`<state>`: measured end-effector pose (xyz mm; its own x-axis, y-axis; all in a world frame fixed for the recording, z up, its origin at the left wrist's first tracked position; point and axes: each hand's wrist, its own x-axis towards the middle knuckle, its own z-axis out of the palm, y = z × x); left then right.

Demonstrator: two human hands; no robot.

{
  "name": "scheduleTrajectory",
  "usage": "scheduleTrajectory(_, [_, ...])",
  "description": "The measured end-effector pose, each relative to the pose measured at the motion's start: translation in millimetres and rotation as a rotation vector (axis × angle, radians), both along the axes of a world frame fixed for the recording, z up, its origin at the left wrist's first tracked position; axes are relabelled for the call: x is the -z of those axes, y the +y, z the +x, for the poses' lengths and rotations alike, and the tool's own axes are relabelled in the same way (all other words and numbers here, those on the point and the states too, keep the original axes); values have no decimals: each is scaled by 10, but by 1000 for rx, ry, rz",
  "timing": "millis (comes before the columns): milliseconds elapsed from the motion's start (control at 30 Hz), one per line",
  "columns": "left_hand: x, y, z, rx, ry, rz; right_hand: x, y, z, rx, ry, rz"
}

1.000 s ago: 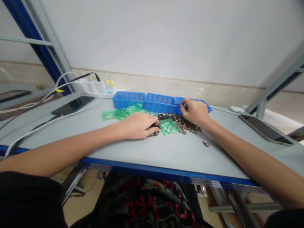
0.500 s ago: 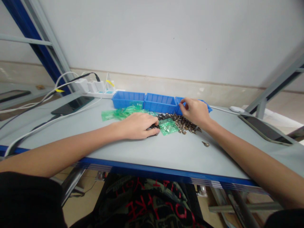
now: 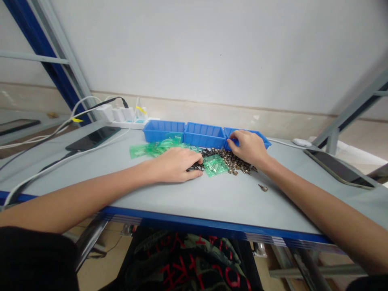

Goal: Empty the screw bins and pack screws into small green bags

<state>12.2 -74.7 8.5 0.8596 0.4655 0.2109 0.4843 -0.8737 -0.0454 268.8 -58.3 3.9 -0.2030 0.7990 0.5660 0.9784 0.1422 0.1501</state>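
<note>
My left hand (image 3: 177, 165) lies on the tabletop, thumb and index finger apart, around part of a heap of small dark screw-like pieces (image 3: 195, 166). Right of its fingertips is a small green plastic packet (image 3: 215, 165) with metal pieces inside. My right hand (image 3: 248, 146) is curled, thumb and index finger drawn together in front of the right blue bin (image 3: 263, 139); anything between the fingertips is too small to make out. Below it spreads a pile of brassy metal pieces (image 3: 238, 163). More green packets (image 3: 156, 147) lie behind my left hand.
A left blue bin (image 3: 163, 131) and a middle blue bin (image 3: 204, 135) adjoin the right one along the wall. One loose metal piece (image 3: 263, 188) lies nearer me. A phone (image 3: 93, 137), a power strip (image 3: 130, 123) and cables are at left; another phone (image 3: 338, 167) is at right.
The whole view has shifted slightly, with the bench sitting a little lower in it. My right hand has come slightly down toward the metal pile; my left hand keeps its place.
</note>
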Motion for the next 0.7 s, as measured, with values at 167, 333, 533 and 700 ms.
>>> scheduleTrajectory(167, [-33, -3, -14, 17, 15, -17, -3, -17, -7, -2, 2, -4])
scheduleTrajectory(333, [-50, 12, -37, 79, 37, -30, -8, -28, -24, 4, 9, -5])
scheduleTrajectory(533, [-61, 3, -45, 125, 49, -58, 11, -23, -21, -1, 9, 21])
scheduleTrajectory(700, [-56, 5, -47, 156, 35, -65, 26, -16, -12, -59, 6, 117])
